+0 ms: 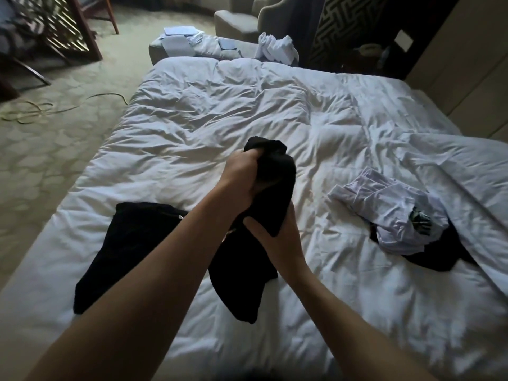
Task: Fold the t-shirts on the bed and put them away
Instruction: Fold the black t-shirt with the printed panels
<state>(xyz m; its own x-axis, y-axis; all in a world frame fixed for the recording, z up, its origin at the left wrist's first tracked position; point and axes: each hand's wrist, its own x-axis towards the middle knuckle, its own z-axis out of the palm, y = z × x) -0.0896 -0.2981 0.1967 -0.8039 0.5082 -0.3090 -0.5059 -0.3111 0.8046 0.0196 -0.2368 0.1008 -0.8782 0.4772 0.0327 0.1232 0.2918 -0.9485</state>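
A black t-shirt point(275, 171) hangs bunched above the white bed point(220, 119). My left hand point(242, 177) grips its upper part, and my right hand point(277, 237) grips it lower down, fingers curled round the cloth. Its loose end point(242, 287) drapes onto the duvet below my hands. Another black garment point(129, 248) lies spread flat on the bed at the left, partly hidden by my left forearm. To the right lies a crumpled white t-shirt point(390, 213) on top of a dark garment point(439, 254).
A bench point(176, 48) with papers and a bundle of white cloth point(275, 48) stands beyond the bed's far end. An armchair point(236, 23) is behind it. A cable point(41, 108) lies on the carpet at the left, near wooden furniture point(74, 26). A wall runs along the right.
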